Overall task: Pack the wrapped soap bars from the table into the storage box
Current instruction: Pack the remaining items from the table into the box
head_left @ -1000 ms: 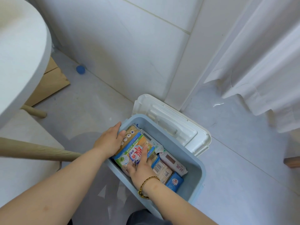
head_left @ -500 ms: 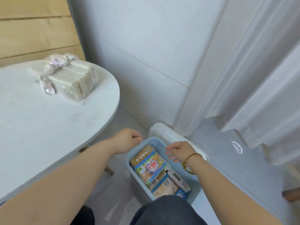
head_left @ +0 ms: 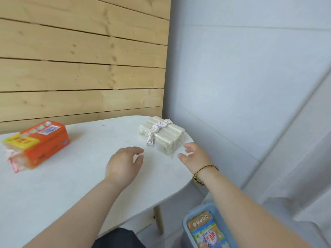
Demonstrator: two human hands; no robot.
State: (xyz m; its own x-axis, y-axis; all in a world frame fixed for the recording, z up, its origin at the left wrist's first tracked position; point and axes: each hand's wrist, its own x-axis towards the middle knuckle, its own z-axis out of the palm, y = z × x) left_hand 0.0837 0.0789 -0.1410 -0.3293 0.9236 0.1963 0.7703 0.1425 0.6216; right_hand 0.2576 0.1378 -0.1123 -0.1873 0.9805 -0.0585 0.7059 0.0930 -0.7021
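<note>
the pale soap bundle [head_left: 162, 138], tied with a crinkled ribbon, sits on the white desk [head_left: 71, 185] near its right rim, at mid-frame. the left grip [head_left: 123, 163] hovers just below-left of it, fingers loosely curled and apart, holding nothing. the right grip [head_left: 196, 155], a cord bracelet [head_left: 206, 173] at its wrist, is spread wide just beside the bundle's lower right corner. an orange soap pack [head_left: 38, 143] lies at far left. the blue storage box [head_left: 185, 222] stands on the floor at lower right, with a printed soap pack [head_left: 206, 231] inside.
</note>
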